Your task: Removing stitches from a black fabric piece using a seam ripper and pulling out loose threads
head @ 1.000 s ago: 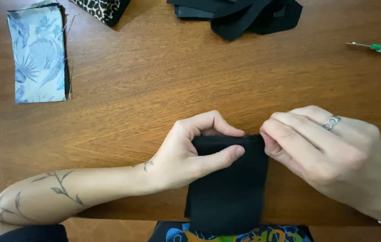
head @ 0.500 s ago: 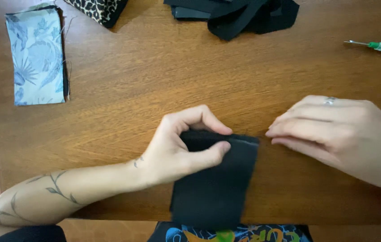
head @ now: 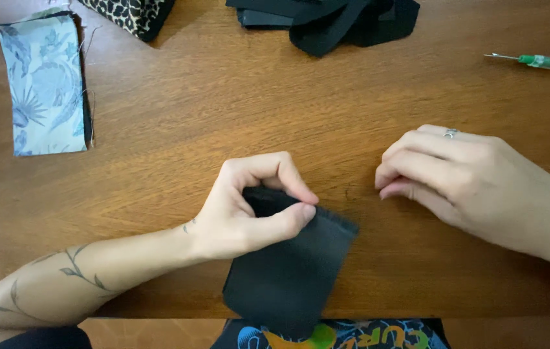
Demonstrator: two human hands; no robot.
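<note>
A black rectangular fabric piece [head: 291, 271] lies tilted at the near edge of the wooden table [head: 223, 103], its lower end hanging over the edge. My left hand [head: 249, 207] pinches its top left corner between thumb and forefinger. My right hand [head: 462, 178] rests on the table to the right, a short gap from the fabric. Its fingers are curled together, a ring on one of them. Whether something tiny sits between those fingertips cannot be seen.
A pale blue leaf-print fabric piece [head: 45, 81] lies at the far left. A leopard-print piece [head: 132, 13] and a heap of black fabric [head: 326, 19] sit at the far edge. A green-handled seam ripper [head: 540, 61] lies at the far right.
My right hand has let go of the black fabric's top edge and moved right. My left hand has pulled the fabric left and turned it askew.
</note>
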